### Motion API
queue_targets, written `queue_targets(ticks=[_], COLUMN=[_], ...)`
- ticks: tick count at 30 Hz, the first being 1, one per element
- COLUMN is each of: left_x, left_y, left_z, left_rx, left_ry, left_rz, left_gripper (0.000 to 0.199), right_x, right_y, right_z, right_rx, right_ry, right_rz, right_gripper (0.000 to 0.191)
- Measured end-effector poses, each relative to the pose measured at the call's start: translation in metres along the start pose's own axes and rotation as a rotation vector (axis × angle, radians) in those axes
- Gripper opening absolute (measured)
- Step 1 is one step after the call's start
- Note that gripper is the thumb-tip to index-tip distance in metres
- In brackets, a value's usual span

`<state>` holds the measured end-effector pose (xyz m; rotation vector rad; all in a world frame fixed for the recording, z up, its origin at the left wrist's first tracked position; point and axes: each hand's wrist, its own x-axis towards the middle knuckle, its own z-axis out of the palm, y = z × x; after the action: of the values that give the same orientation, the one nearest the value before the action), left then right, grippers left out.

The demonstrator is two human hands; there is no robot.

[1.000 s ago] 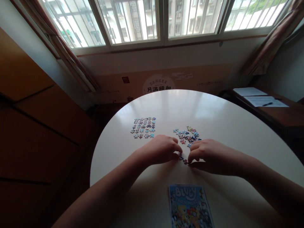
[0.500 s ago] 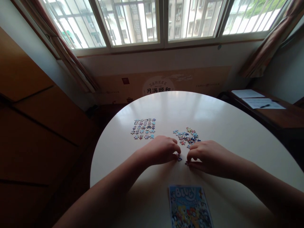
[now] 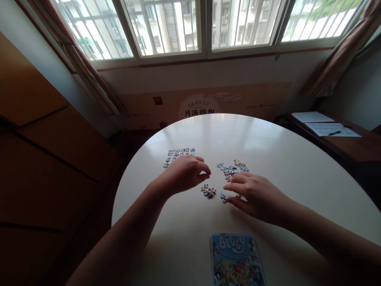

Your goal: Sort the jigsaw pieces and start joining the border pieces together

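My left hand (image 3: pixel 187 172) hovers over the near side of the rows of jigsaw pieces (image 3: pixel 181 151), hiding part of them. Its fingers are curled, with thumb and index tips close together; whether a piece is between them cannot be made out. Below its fingertips lies a small cluster of jigsaw pieces (image 3: pixel 208 191). My right hand (image 3: pixel 253 192) is low over the table, fingers apart, its thumb at a single jigsaw piece (image 3: pixel 223 198). Another piece shows partly under that hand. Just beyond it is the larger loose pile of jigsaw pieces (image 3: pixel 229 170), partly covered by its fingers.
A blue picture sheet or box marked "Bluey" (image 3: pixel 238 258) lies at the near side of the round white table (image 3: pixel 178 246). To the right, papers and a pen (image 3: pixel 333 129) rest on a brown side table. Barred windows (image 3: pixel 166 28) and curtains stand behind.
My left hand has moved left and away from me, uncovering the small cluster and covering part of the rows. My right hand has spread its fingers and shifted slightly left, to the single piece.
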<state>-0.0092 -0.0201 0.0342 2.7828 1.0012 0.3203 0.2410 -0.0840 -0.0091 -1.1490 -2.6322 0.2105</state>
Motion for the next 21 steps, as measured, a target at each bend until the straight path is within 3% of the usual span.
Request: queue_targets(ticks=[4,8,15,21], left_x=[-0.005,-0.008,-0.004,0.001], left_y=[-0.011,-0.013,-0.003,0.008], left_z=[-0.011,-0.018,-0.011,-0.001], left_rx=[0.018,0.006,-0.001,-0.021], left_ry=[0.146,0.196,0.118,0.009], left_rz=[-0.095,-0.147,-0.085,-0.008], left_gripper=[0.015,0.016,0.016,0.017], right_x=[0.005,0.004,-0.001,-0.003], right_y=[-0.007,-0.006,-0.003,-0.002], right_z=[0.007,0.005,-0.001,-0.001], right_rx=[0.025,0.029,0.119,0.248], right_ry=[-0.047,-0.063,-0.129,-0.077], right_rz=[-0.013,-0.021,-0.001,0.017], right_gripper=[0.016,0.01,0.006,0.011])
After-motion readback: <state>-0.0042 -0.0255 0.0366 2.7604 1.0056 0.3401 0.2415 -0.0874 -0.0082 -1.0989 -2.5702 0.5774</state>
